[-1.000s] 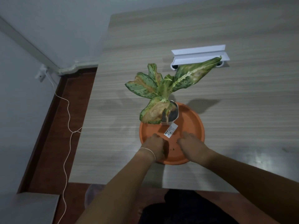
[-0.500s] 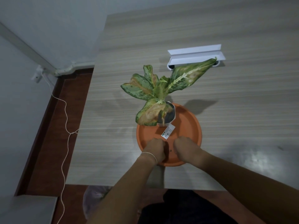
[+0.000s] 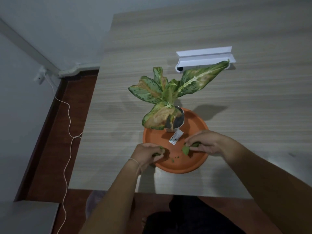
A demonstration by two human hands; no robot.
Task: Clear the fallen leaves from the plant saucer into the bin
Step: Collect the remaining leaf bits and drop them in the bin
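- While both hands work over the near half of the orange saucer [image 3: 194, 122], the step in hand is judged to be gathering: the fallen leaves are being picked up, not yet carried off.
- Left hand [image 3: 146, 153]: fingers curled closed around green leaf pieces [image 3: 160, 148] at the saucer's near-left rim.
- Right hand [image 3: 205, 142]: fingers pinched on a larger green leaf [image 3: 186, 149], which hangs just above the saucer floor.
- Remaining debris: small green crumbs [image 3: 173, 160] lie loose on the saucer between the two hands.
- Potted plant [image 3: 168, 97]: stands at the far side of the saucer, with a white label [image 3: 175, 137] lying at its base.
- Saucer location: near edge of the bench [image 3: 253, 98].
- Bin: a pale, rounded shape [image 3: 94, 202] on the floor below the bench's near-left edge may be it; this cannot be confirmed.
- Next move, as judged: keep both grips closed, lift clear of the plant, carry the leaves off the bench edge, release over the bin, then return for the crumbs.
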